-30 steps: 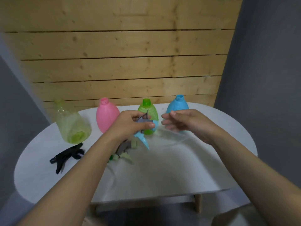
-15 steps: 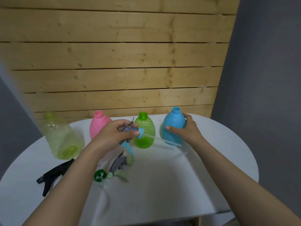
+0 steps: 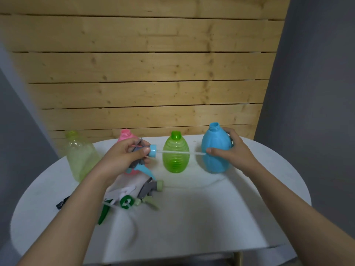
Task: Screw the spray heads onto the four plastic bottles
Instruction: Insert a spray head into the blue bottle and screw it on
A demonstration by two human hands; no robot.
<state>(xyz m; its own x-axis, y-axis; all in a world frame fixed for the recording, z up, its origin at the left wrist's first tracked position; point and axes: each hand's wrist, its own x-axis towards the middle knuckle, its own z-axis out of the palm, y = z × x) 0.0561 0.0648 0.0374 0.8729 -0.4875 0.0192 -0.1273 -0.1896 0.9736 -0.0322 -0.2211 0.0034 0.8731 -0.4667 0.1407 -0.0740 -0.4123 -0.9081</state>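
Observation:
Four open bottles stand in a row on the white table [image 3: 192,217]: a pale yellow-green bottle [image 3: 80,156], a pink bottle [image 3: 126,135], a ribbed green bottle [image 3: 175,152] and a blue bottle [image 3: 216,148]. My left hand [image 3: 123,160] grips a blue and grey spray head [image 3: 148,152], its white tube pointing right across the green bottle. My right hand [image 3: 232,150] is wrapped around the blue bottle's right side, thumb on its front.
Loose spray heads lie in front of the pink bottle: a grey and pale-green spray head [image 3: 151,191], a white and dark-green spray head [image 3: 119,202]. A black spray head [image 3: 62,203] shows by my left forearm. A wooden slat wall stands behind the table.
My right hand has moved to the blue bottle and taken hold of it. My left hand has turned the blue spray head so its tube points right. The view has tilted down.

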